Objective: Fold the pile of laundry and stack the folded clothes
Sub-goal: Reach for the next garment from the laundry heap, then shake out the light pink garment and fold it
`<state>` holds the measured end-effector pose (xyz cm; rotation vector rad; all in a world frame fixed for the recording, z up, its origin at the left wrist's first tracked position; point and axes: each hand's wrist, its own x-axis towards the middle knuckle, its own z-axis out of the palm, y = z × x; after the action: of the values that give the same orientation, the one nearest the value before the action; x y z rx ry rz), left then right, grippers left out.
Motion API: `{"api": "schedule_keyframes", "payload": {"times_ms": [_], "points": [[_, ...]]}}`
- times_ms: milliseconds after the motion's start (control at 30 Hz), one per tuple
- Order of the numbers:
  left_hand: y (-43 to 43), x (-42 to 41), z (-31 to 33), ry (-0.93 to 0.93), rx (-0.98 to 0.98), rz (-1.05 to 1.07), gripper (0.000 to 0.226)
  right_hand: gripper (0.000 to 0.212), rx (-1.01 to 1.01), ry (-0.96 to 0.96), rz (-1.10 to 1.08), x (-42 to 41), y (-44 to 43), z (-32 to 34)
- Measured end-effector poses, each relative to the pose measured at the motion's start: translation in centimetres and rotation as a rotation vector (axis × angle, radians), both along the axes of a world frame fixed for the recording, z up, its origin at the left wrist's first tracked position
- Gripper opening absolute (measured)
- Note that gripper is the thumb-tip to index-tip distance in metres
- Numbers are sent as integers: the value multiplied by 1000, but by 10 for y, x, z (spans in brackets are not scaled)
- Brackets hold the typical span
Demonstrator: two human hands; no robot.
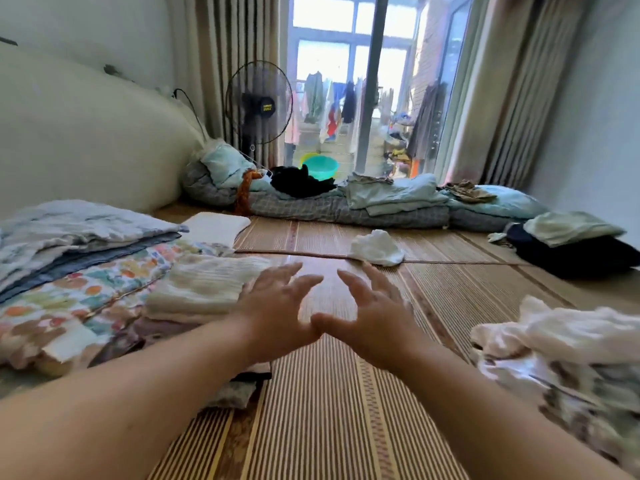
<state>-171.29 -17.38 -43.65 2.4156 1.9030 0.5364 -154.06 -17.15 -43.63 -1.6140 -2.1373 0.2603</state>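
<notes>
My left hand (277,306) and my right hand (374,317) hover side by side over the striped bamboo mat (329,410), thumbs touching, fingers spread, holding nothing. Just left of my left hand lies a folded cream cloth (204,285) on top of a stack of folded clothes. A folded floral cloth (86,289) and grey-blue folded pieces (69,237) lie further left. An unfolded heap of white and patterned laundry (561,358) sits at the right. A crumpled white garment (377,247) lies on the mat ahead.
A folded white cloth (216,228) lies at the back left. Rolled bedding (346,206) with pillows and a black garment (298,181) lines the far edge. Dark folded items with a pale cushion (571,244) sit right. A standing fan (258,105) and balcony door are behind.
</notes>
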Motion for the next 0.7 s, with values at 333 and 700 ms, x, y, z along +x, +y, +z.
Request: {"api": "schedule_keyframes", "payload": {"times_ms": [333, 700], "points": [[-53, 255, -38, -60, -240, -377, 75, 74, -64, 174, -466, 259, -105, -42], [43, 408, -61, 44, -83, -360, 86, 58, -163, 215, -612, 359, -69, -85]]}}
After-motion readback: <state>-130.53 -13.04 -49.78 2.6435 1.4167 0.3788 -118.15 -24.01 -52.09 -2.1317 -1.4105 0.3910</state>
